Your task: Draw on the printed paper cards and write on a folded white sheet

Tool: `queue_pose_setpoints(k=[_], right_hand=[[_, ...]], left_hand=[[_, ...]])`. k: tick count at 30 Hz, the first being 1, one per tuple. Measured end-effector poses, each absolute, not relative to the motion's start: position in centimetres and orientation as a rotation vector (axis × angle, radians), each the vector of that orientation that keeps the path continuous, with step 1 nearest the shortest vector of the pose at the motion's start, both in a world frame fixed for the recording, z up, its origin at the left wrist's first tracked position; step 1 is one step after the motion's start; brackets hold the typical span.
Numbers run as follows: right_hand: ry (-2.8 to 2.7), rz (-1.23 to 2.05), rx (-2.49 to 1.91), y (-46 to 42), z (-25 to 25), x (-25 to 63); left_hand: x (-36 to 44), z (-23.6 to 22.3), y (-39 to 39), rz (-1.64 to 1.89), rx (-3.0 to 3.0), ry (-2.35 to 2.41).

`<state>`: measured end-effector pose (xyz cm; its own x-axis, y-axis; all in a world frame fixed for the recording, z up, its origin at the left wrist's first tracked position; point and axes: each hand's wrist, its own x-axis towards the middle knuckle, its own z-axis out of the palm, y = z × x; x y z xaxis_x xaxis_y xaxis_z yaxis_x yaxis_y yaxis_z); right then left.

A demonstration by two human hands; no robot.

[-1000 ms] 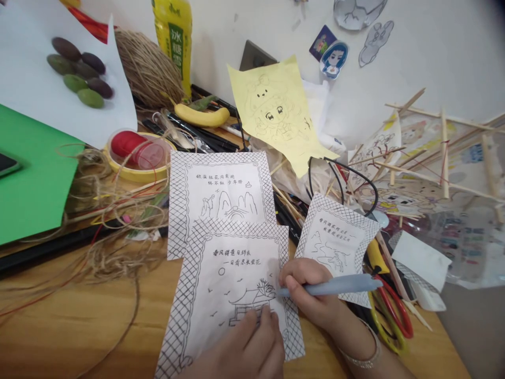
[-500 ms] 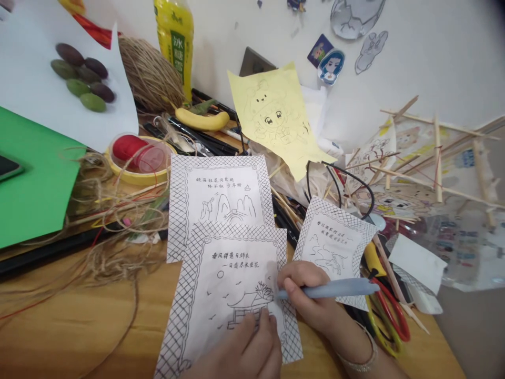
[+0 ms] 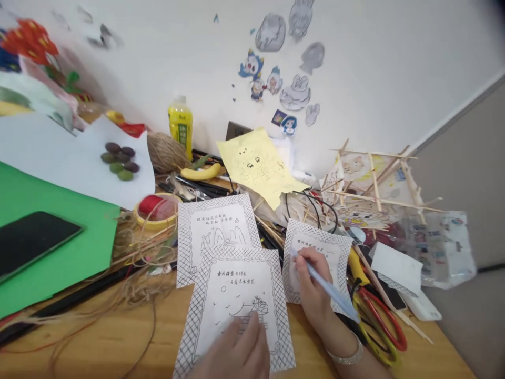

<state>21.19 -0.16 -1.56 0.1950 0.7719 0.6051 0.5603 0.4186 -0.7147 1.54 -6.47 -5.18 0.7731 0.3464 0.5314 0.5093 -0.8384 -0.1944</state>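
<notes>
Pinched in the right hand: a light blue pen, tip over the left part of the right paper; can't tell if it touches. A slip of the wrist could leave a stray line across the drawing there, and nothing else is seen holding that paper down, so it could skid. Bracelet at the right wrist might drag the paper's lower edge. Left hand lies over the front paper, fingertips on the house drawing, grip underneath hidden; rubbing could smear ink if wet. Front paper overlaps the back paper, so pulling one may shift both. Pen's rear end sits near the scissors; a wide swing could bump them. Farther left, loose string could snag a sleeve or paper.
</notes>
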Motion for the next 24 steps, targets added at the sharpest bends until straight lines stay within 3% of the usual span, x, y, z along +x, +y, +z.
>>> queue_pose_setpoints(k=[6,11,18,24], right_hand=[[-1.606,0.247,-1.408,0.6,-0.5,21.4],[-1.822,0.135,-1.523,1.2,-1.1,21.7],[-1.897,0.163,-1.506,1.1,-0.9,21.8],[-1.897,0.178,-1.501,0.7,-1.0,21.5]], left_hand=[[0.6,-1.5,-2.9,-0.557,-2.578,-0.884],[-2.2,3.1,0.7,-0.35,-2.317,-1.502],[-7.0,2.0,4.3,-0.198,-1.967,-2.069],[-7.0,1.6,4.3,-0.162,-1.969,-2.282]])
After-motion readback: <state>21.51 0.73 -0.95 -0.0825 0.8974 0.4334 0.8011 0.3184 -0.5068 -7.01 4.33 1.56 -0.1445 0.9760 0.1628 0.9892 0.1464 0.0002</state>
